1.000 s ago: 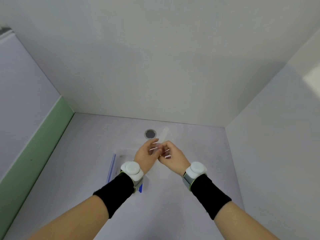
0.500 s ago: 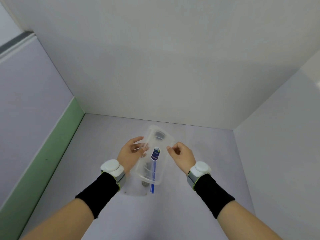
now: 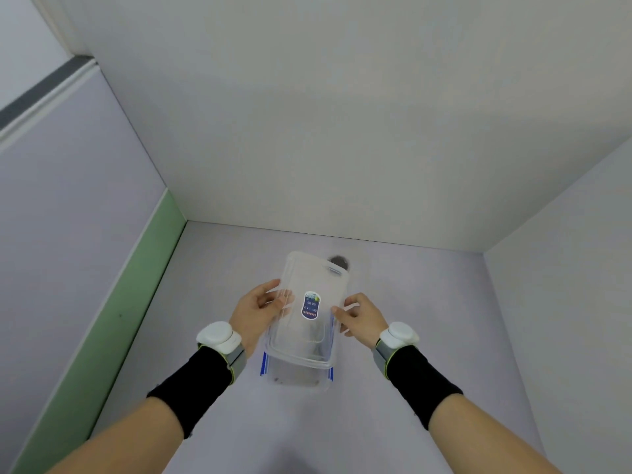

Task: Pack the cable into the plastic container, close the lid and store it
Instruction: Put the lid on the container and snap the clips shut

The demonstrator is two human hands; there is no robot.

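Lid's moved since half a sec ago: the clear rectangular plastic lid with the blue oval sticker (image 3: 313, 295) was tilted up higher btwn the hands, now it's lower and lined up over the clear plastic container with blue side clips (image 3: 297, 366), near edge about on the rim, far edge still raised. My left hand (image 3: 258, 311) pinches the lid's left edge, fingers curled partly shut on it; right hand (image 3: 359, 316) does same on the right edge. Container sits mid-bench, toward the front edge. Something dark shows thru the plastic inside, prob the cable, can't confirm. So I judge packing's done and we're at lid-closing: press flat, snap clips next. Dark round spot (image 3: 339, 261) near the bench's back edge, behind the lid.
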